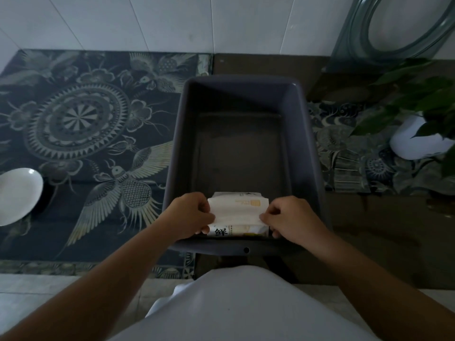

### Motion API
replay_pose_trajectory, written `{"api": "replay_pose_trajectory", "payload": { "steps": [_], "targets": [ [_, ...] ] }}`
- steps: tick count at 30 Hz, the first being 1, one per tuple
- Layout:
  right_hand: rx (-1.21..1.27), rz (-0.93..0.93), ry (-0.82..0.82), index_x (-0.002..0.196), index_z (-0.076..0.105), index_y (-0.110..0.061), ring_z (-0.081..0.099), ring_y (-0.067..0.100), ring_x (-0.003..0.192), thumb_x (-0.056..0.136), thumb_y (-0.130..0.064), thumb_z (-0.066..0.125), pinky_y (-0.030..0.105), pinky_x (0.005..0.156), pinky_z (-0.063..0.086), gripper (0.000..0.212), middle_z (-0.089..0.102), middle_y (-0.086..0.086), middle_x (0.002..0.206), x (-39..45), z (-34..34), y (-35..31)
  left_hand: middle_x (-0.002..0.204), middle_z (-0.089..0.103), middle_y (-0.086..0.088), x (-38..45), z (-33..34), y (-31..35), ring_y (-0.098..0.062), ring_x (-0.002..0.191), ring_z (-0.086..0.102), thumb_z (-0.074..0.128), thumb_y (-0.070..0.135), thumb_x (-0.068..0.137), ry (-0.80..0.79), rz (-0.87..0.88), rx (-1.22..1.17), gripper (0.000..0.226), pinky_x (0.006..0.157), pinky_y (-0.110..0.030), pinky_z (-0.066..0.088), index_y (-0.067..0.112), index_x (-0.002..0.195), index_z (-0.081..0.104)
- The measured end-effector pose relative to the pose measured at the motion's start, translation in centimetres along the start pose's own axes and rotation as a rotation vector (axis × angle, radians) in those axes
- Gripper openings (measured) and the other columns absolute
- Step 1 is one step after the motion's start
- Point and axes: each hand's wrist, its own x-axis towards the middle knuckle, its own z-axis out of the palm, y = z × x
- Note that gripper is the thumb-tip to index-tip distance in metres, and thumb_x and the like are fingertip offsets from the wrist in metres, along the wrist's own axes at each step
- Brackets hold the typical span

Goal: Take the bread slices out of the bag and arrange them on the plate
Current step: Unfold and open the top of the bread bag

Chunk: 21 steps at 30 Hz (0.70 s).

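A white bread bag (237,212) with yellow and black print lies at the near end of a deep grey plastic bin (307,153). My left hand (189,215) grips the bag's left edge and my right hand (290,220) pinches its right edge; both hold the bag just above the bin floor. The bag is closed, and no slices show outside it. A white plate (17,195) sits far left on the patterned cloth, with nothing on it.
The bin stands between a dark cloth (81,119) with bird and mandala patterns and a brown tabletop (369,230). A potted plant in a white pot (416,143) stands at the right. A clear hose coil (394,28) leans on the tiled wall.
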Motion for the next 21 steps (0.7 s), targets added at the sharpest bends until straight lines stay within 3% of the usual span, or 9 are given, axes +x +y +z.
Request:
{"api": "replay_pose_trajectory", "payload": {
  "steps": [3,6,10,16,21],
  "targets": [
    [-0.012,0.044,-0.036,0.078,0.066,-0.023,0.069,0.006,0.047,0.086,-0.025,0.069,0.015,0.040,0.045,0.008,0.073,0.001,0.064,0.3,-0.3,-0.6,0.071,0.069,0.003,-0.3,0.1,0.3,0.004,0.047,0.064,0.062,0.018,0.088,0.009,0.051,0.084,0.010,0.045,-0.014,0.044,0.024,0.085,0.054],
    [0.040,0.035,0.027,0.087,0.061,-0.024,0.069,0.008,0.048,0.089,-0.017,0.060,0.021,0.045,0.051,0.008,0.072,0.002,0.066,0.3,-0.7,-0.5,0.076,0.066,0.005,-0.4,0.0,0.5,0.008,0.044,0.060,0.056,0.014,0.090,0.048,0.075,0.069,0.015,0.039,-0.010,0.040,0.026,0.097,0.053],
    [0.332,0.116,0.060,0.095,0.057,-0.026,0.073,0.012,0.060,0.094,-0.007,0.049,0.026,0.053,0.055,0.021,0.075,0.004,0.074,0.2,-1.3,0.0,0.068,0.072,-0.001,-0.2,-0.3,0.3,0.002,0.043,0.060,0.048,0.006,0.093,0.055,0.048,-0.084,0.027,0.040,-0.010,0.042,0.029,0.109,0.050],
    [0.574,0.236,0.014,0.095,0.065,-0.014,0.074,0.016,0.063,0.097,-0.009,0.044,0.027,0.058,0.056,0.021,0.076,0.004,0.068,-0.1,-0.7,-0.2,0.067,0.074,-0.003,0.0,-0.1,-0.5,-0.008,0.049,0.062,0.053,0.010,0.094,0.083,-0.025,-0.215,0.019,0.052,-0.023,0.053,0.026,0.104,0.056],
    [0.612,0.226,0.040,0.092,0.067,-0.010,0.074,0.018,0.065,0.095,-0.021,0.056,0.027,0.057,0.055,0.015,0.076,0.010,0.074,0.1,-0.5,-0.7,0.065,0.071,0.000,0.3,-0.1,-1.1,-0.009,0.049,0.060,0.064,0.018,0.088,0.203,-0.038,-0.156,0.012,0.049,-0.024,0.047,0.029,0.087,0.061]
  ]
}}
